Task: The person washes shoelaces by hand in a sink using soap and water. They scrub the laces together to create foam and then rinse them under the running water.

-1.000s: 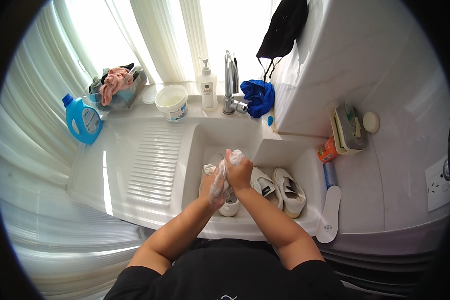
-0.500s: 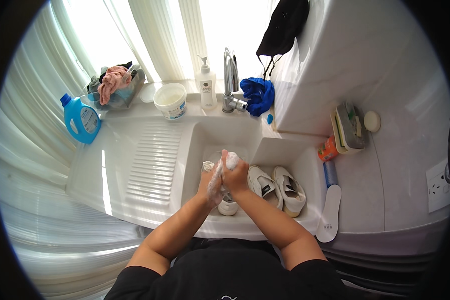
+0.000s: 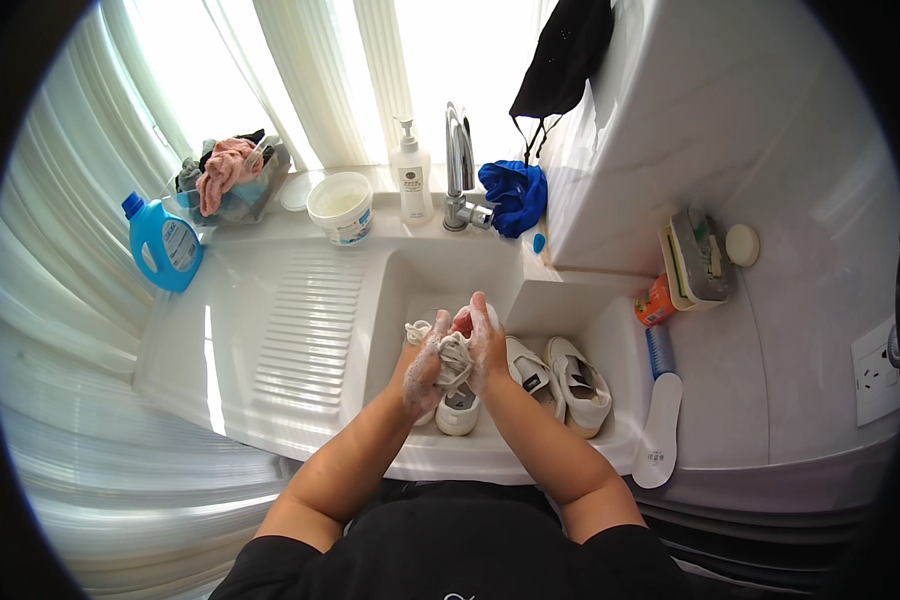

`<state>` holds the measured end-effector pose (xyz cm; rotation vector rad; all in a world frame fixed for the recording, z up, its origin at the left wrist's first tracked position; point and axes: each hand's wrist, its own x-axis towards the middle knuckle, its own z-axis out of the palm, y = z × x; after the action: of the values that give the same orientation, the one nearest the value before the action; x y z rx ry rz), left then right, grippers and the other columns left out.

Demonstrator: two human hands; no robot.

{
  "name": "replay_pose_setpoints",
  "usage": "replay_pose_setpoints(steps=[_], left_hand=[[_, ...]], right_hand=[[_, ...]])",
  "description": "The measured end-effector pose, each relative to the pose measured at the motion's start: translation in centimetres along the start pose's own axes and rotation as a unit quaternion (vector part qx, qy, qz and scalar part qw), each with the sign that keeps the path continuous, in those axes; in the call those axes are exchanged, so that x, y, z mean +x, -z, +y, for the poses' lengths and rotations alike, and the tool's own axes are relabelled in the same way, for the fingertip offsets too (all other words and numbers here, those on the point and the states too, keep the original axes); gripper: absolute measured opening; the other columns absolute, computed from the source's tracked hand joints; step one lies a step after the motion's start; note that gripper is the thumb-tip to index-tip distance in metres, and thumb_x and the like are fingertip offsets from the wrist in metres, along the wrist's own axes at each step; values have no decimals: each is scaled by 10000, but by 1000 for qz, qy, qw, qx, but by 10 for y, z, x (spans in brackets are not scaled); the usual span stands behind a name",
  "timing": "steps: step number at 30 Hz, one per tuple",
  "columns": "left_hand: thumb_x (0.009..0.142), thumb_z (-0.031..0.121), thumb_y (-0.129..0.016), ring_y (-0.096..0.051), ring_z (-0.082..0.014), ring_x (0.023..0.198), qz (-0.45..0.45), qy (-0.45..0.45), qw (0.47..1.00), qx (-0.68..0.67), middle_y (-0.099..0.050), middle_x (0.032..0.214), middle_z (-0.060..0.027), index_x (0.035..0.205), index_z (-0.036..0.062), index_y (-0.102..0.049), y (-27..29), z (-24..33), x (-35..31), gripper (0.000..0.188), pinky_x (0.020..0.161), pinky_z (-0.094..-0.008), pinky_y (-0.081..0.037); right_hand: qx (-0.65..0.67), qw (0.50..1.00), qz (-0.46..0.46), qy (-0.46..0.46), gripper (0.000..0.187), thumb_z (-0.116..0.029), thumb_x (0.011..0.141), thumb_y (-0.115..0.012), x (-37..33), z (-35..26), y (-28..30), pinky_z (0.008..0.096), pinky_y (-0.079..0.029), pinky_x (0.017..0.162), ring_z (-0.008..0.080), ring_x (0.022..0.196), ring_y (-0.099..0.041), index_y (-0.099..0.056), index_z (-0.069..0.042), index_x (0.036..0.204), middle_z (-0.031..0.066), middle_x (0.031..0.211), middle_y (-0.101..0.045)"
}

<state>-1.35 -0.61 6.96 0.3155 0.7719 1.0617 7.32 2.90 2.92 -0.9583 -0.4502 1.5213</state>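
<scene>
The left hand [image 3: 421, 378] and right hand [image 3: 487, 350] grasp one lace bundle [image 3: 455, 362] in the basin [image 3: 457, 264], with open room toward twelve o'clock. At least three shoes [image 3: 591, 407] show within its edges, from three to six.

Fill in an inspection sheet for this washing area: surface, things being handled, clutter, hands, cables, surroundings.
Surface: white sink, ribbed washboard left of the basin.
Things being handled: white laces bunched between the hands; white shoes in the basin.
Clutter: blue jug, white tub, pump bottle, blue cloth along the back and left; white insole on the right edge.
Hands: left hand and right hand sudsy, both at the laces; exact finger grip partly hidden.
Cables: nothing seen.
Surroundings: pale curtain at left, chrome tap behind, wall socket at right.
</scene>
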Motion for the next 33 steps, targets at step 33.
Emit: replay_pose_setpoints(steps=[33], left_hand=[[899,482,-476,-587,-220,684,-24,-86,985,-149,-569,755,-54,875,122,-496,31,25,12,361,634,-393,-527]], right_hand=[[-8,946,-151,-287,563,-607,899,-326,-20,11,34,299,-454,540,164,683,-578,-512,-106,1076,33,820,-603]])
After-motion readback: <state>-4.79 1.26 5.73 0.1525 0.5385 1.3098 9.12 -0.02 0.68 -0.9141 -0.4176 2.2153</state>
